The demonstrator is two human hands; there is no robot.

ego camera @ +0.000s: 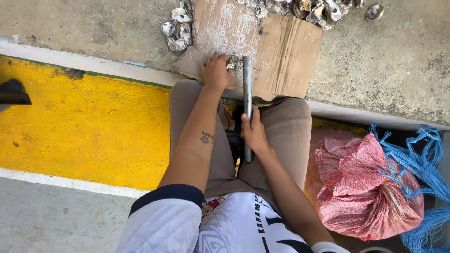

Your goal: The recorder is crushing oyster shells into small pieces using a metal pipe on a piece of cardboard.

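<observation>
The right hand is wrapped tight around the near end of a grey metal bar, fingers curled over it and thumb pointing up along the shaft, so the bar runs away from the body with its far tip laid against an oyster. The left hand is closed over that oyster, pinning it down on a flattened sheet of cardboard that lies across a concrete curb; the fingers sit just left of the bar's tip, very near where metal meets shell. To do this well, I judge the holding hand should keep the shell flat and steady with fingertips drawn back from the striking point, while the bar works in short, controlled moves rather than wide swings (a slip here would land on the knuckles). Both forearms reach out over knees in tan trousers. Farther off, a heap of oyster shells lies at the cardboard's far left corner, and more shells spread along its far edge. To the left the ground is painted yellow; near on the right sits a pink mesh sack with loose blue twine trailing around it.
</observation>
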